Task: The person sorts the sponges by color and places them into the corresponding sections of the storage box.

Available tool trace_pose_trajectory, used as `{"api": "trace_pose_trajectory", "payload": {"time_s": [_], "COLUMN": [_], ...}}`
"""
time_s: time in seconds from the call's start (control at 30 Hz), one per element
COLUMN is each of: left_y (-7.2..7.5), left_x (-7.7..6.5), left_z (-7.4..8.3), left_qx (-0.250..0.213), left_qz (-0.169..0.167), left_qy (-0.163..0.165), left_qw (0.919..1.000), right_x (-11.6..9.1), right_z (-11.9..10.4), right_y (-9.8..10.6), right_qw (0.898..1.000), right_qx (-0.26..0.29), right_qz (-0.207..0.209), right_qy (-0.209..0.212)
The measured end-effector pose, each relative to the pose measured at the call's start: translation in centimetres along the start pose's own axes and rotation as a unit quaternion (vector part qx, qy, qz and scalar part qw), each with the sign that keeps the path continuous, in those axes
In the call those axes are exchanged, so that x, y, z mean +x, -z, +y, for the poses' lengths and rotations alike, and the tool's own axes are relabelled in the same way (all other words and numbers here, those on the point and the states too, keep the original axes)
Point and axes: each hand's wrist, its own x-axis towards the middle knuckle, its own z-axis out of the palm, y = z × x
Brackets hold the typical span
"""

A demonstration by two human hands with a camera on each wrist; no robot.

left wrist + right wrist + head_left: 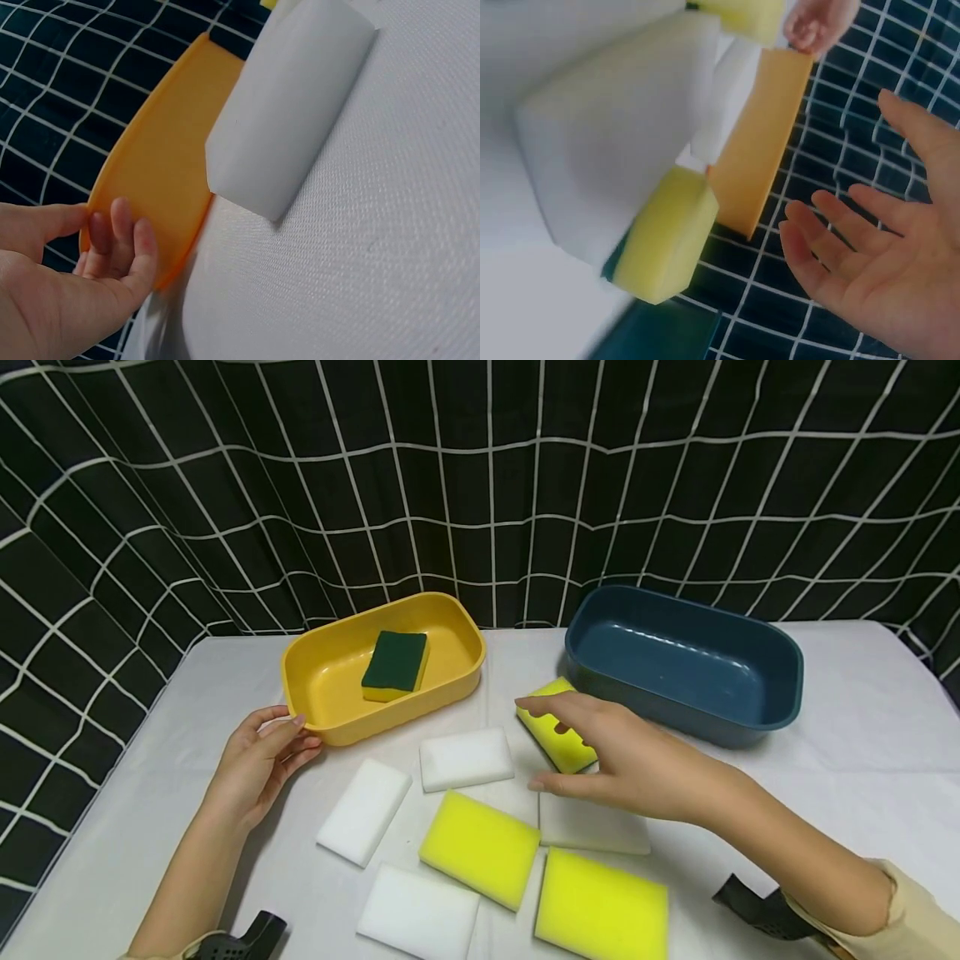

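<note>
My left hand (262,760) holds the near left corner of a yellow plastic tub (405,724), thumb at the rim and bent fingers against the outer wall. Inside that tub lies one scouring sponge (393,662), dark green side up. Over to the right, my right hand (637,760) hovers with fingers spread and nothing in its grasp. Below its fingers is a yellow sponge (551,731) beside the blue tub (645,693), partly hidden by the hand. In the right wrist view this yellow sponge (667,240) shows a green underside, apart from the fingers.
Several white sponges lie about, among them one (465,760) in the middle, one (365,812) at left and one (592,827) under the right hand. Two more yellow sponges, one central (480,847), one nearer (602,906), lie in front. A black gridded curtain (517,485) hangs behind.
</note>
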Motion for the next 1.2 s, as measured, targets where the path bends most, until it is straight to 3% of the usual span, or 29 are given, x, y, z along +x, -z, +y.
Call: {"api": "trace_pose_trajectory", "payload": {"time_s": [0.23, 0.6, 0.9, 1.2], "left_y": [0.0, 0.0, -0.1, -0.2], "left_x": [0.0, 0.0, -0.1, -0.1], "left_z": [0.0, 0.1, 0.1, 0.0], "left_qx": [-0.001, -0.004, -0.001, 0.004], "left_qz": [0.002, 0.006, 0.009, 0.009], "left_qy": [0.002, 0.001, 0.003, 0.002], "left_qw": [1.0, 1.0, 1.0, 1.0], "right_x": [-2.5, -5.4, -7.3, -7.7], "right_z": [-0.2, 0.6, 1.9, 1.9], "right_y": [-1.0, -3.4, -4.9, -5.8], "right_qw": [1.0, 0.995, 0.994, 0.979], "right_qx": [0.005, 0.016, -0.01, 0.029], "right_qz": [-0.02, -0.08, -0.093, -0.149], "right_qy": [0.001, -0.065, -0.06, -0.137]}}
